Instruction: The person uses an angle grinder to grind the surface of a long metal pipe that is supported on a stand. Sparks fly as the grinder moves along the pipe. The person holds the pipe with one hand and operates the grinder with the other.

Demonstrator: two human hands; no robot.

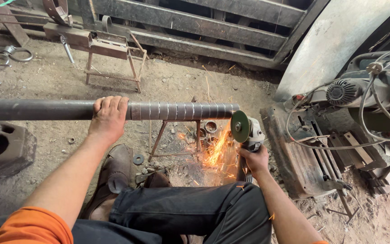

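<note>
A long dark steel pipe [37, 109] lies horizontally across a small metal stand [177, 138]; its right part is scored with several evenly spaced ring marks. My left hand [109, 116] is clamped over the top of the pipe, just left of the marks. My right hand [254, 160] grips an angle grinder [248, 132] by its body, and the disc meets the pipe's right end. Orange sparks [213, 153] spray down to the dirt. Several short cut rings [209, 127] lie under the pipe end.
My legs in dark trousers and brown shoes [113, 174] reach under the pipe. A chop saw with tangled cables [362, 104] stands at the right on a rusty base. A heavy metal block [3, 149] sits at the left, and a second small stand [109, 49] stands farther back.
</note>
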